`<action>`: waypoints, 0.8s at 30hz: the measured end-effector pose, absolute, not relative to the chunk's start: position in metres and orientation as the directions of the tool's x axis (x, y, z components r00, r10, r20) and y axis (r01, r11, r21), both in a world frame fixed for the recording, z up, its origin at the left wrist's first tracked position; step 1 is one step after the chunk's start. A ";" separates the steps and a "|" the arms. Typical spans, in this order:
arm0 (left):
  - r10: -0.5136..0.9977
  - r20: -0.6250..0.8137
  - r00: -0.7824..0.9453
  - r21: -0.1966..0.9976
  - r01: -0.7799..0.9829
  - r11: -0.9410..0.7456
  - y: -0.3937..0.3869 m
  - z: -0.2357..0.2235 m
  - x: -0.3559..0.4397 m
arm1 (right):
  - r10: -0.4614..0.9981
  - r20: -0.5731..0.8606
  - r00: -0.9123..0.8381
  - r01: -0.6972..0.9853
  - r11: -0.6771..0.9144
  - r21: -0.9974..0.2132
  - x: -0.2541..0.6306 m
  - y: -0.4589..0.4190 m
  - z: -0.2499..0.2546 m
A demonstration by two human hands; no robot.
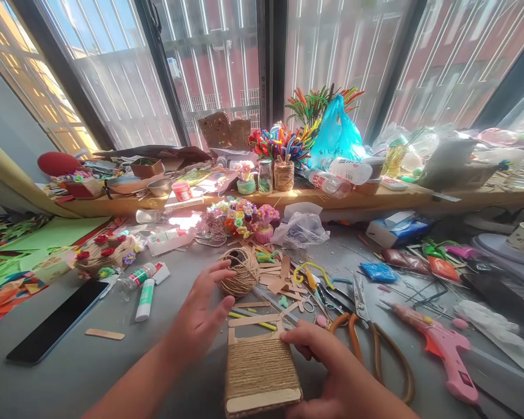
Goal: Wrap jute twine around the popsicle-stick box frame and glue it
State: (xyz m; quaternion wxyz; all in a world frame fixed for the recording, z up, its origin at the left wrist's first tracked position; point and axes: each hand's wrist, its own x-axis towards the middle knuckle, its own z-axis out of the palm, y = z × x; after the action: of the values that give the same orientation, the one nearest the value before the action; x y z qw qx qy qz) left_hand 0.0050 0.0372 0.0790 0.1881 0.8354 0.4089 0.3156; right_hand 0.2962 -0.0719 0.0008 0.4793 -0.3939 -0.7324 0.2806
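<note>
My left hand (pixel 206 308) is raised beside a ball of jute twine (pixel 241 273), its fingers spread; the index fingertip overlaps the ball, and I cannot tell if they touch. My right hand (pixel 332 361) grips the right side of a small craft-stick box (pixel 264 372), index finger at its upper corner and thumb near the lower one. Rows of twine cover the middle of the box. Bare sticks show at its top, framing an opening, and one flat stick (pixel 264 400) lies along its near edge. The underside is hidden.
Scissors (pixel 361 297), orange-handled pliers (pixel 349 334) and a pink glue gun (pixel 445 349) lie to the right. Loose craft sticks (pixel 283 273) are scattered behind the box. A phone (pixel 56 323) and a glue stick (pixel 145 299) rest on the left. Craft supplies crowd the windowsill (pixel 192 203).
</note>
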 end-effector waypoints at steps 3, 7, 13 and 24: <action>0.795 0.337 0.505 0.474 0.639 -0.606 0.074 0.085 0.031 | 0.812 0.536 -0.230 0.282 0.583 -0.762 0.296 -0.070 -0.003; 0.827 0.299 0.477 0.400 0.724 -0.562 0.106 0.075 0.041 | 0.822 0.519 -0.234 0.311 0.569 -0.762 0.299 -0.071 -0.003; 0.913 0.337 0.231 0.436 0.820 -0.369 0.142 0.074 -0.013 | 0.896 0.387 -0.217 0.363 0.442 -0.821 0.300 -0.072 -0.001; 0.902 0.395 0.175 0.320 0.894 -0.314 0.179 0.084 -0.049 | 0.848 0.492 -0.195 0.341 0.529 -0.777 0.299 -0.073 0.000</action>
State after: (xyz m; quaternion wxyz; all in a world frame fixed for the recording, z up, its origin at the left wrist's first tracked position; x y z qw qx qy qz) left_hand -0.0486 0.1788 0.0836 0.0076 0.7665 0.5857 0.2634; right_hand 0.2990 -0.0733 -0.0004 0.4852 -0.4088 -0.7274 0.2614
